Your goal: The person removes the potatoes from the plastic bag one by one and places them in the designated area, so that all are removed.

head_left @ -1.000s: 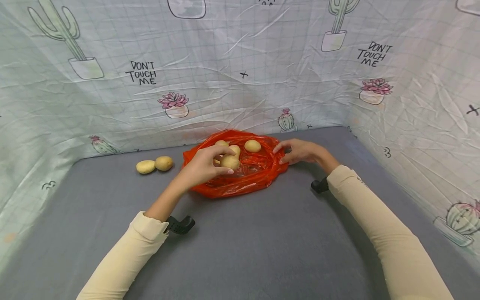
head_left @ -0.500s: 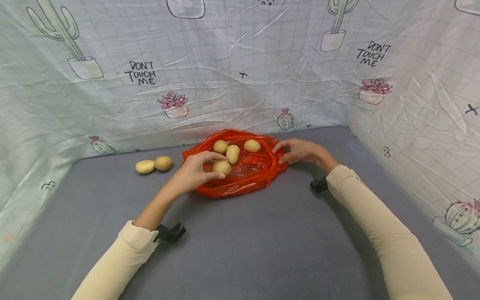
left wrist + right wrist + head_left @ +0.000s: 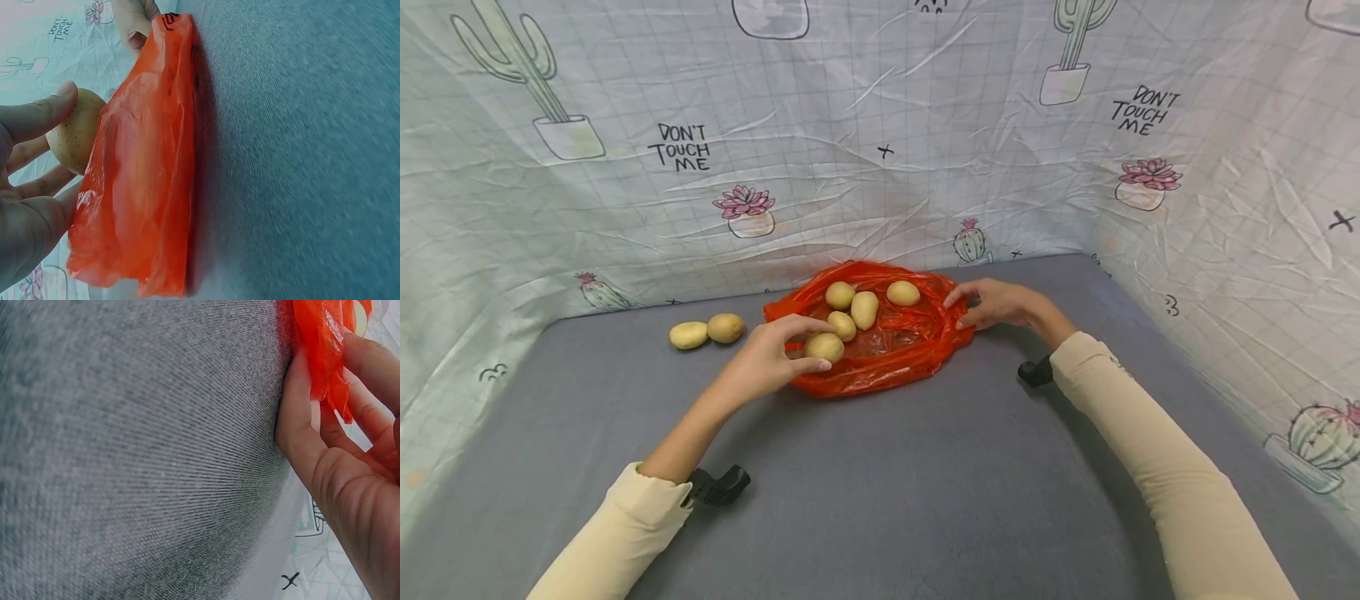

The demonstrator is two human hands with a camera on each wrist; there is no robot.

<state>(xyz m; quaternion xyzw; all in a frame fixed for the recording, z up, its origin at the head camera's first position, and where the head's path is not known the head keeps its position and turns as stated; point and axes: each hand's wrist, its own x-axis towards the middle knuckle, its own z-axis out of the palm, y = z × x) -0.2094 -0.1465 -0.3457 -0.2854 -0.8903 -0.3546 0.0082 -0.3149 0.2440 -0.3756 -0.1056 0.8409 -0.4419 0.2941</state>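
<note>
A patterned cloth (image 3: 850, 158) is hanging behind the grey table (image 3: 925, 483), where a red bag (image 3: 872, 377) is lying open. The right hand (image 3: 997, 303), half curled, is pinching the bag's right edge, while the left hand (image 3: 763, 357), thumb and fingers partly spread, is gripping a potato (image 3: 824, 349) at its left rim. Four other potatoes (image 3: 864, 310) are lying inside, and two more (image 3: 688, 335) are resting left of it.

A pale, creased cloth (image 3: 827, 158) with a faint grid hangs along the far, left and right sides, printed with potted cacti (image 3: 568, 137), pink succulents (image 3: 745, 202) and "DON'T TOUCH ME" lettering (image 3: 683, 153). It borders a grey tabletop (image 3: 910, 483).
</note>
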